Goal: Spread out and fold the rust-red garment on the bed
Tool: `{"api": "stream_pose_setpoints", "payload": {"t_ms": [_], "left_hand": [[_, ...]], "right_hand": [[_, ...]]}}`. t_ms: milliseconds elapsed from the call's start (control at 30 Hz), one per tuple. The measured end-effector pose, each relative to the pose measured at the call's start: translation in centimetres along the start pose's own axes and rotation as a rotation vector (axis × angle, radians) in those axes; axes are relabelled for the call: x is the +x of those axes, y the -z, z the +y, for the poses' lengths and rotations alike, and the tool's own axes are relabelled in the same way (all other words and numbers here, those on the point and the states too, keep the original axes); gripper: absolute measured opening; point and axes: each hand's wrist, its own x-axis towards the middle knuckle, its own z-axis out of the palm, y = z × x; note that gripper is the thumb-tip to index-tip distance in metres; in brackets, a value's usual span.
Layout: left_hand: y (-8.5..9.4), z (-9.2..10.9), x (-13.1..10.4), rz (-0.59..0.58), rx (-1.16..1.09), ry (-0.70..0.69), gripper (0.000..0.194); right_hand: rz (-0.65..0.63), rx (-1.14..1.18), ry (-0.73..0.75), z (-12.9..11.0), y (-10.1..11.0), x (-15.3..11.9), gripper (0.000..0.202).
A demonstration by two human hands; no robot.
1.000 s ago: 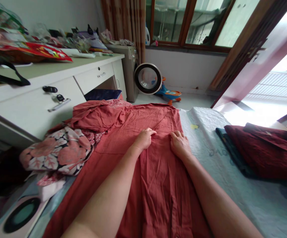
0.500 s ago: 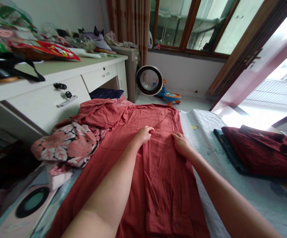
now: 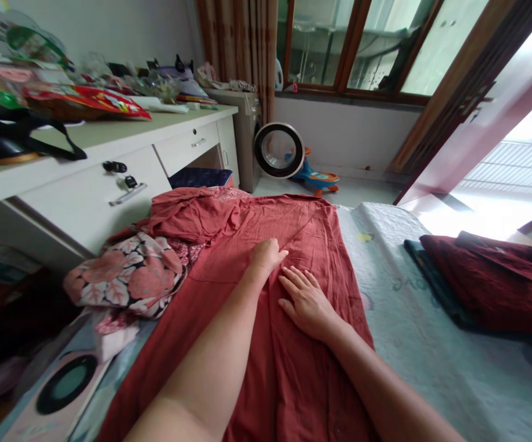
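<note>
A rust-red shirt point(image 3: 229, 307) lies spread lengthwise over the bed, wrinkled along its right side. My left hand point(image 3: 267, 253) is closed on the cloth near the middle, fingers curled and thumb pointing right. Just to its right and nearer me, my right hand point(image 3: 306, 302) presses flat on the same shirt with fingers spread. Part of the shirt's near end is hidden under my forearms. Against the shirt's left edge rests a bunched floral cloth point(image 3: 127, 267).
To the right, folded dark red clothing point(image 3: 491, 282) sits on the pale blue bed cover point(image 3: 394, 307). A white desk point(image 3: 86, 190) with keys in its drawer runs along the left. Beyond the bed are an open-doored washing machine point(image 3: 242, 144) and a blue-orange ride-on toy point(image 3: 316, 178).
My right hand has moved left from the shirt's right edge to beside my left hand, its fingers now spread. The left hand has stayed nearly in place.
</note>
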Motion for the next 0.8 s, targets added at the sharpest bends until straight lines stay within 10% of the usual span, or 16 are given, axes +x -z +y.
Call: {"api": "stream_pose_setpoints", "payload": {"t_ms": [800], "left_hand": [[-0.7,0.2,0.3,0.03,-0.154,-0.058,0.013]], "right_hand": [[0.071,0.031,0.16,0.3,1.2,-0.3,0.036]]}}
